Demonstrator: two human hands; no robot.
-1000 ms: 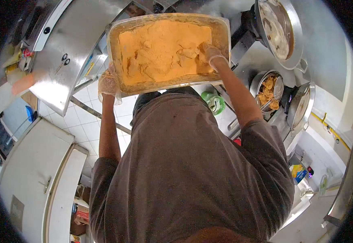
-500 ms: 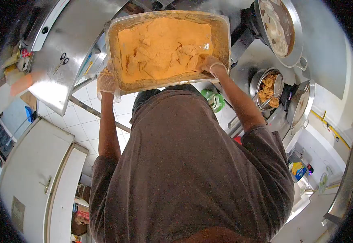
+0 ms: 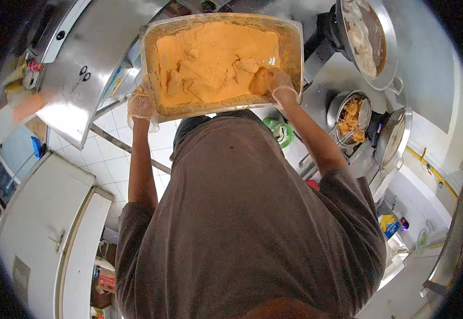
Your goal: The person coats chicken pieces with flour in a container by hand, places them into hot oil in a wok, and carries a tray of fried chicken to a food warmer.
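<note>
A large rectangular tub (image 3: 293, 40) holds an orange powder (image 3: 210, 58) with cracks and lumps in it. At the tub's near left corner is my left hand (image 3: 142, 105), in a clear plastic glove, closed around the rim. My right hand (image 3: 275, 85), also gloved and coated with powder, is inside the tub at the right, over the powder. Its fingertips are partly buried or hidden, so what they hold, if anything, cannot be made out.
A strainer of fried pieces (image 3: 351, 118) sits right, between a large pan of foamy oil (image 3: 363, 40) and another pan (image 3: 392, 139). Scissors (image 3: 82, 75) lie on the steel counter (image 3: 69, 114) at left. A green container (image 3: 280, 132) stands below the tub.
My right hand has shifted slightly within the powder, and the back of it is raised a little more. My left hand remains at the rim.
</note>
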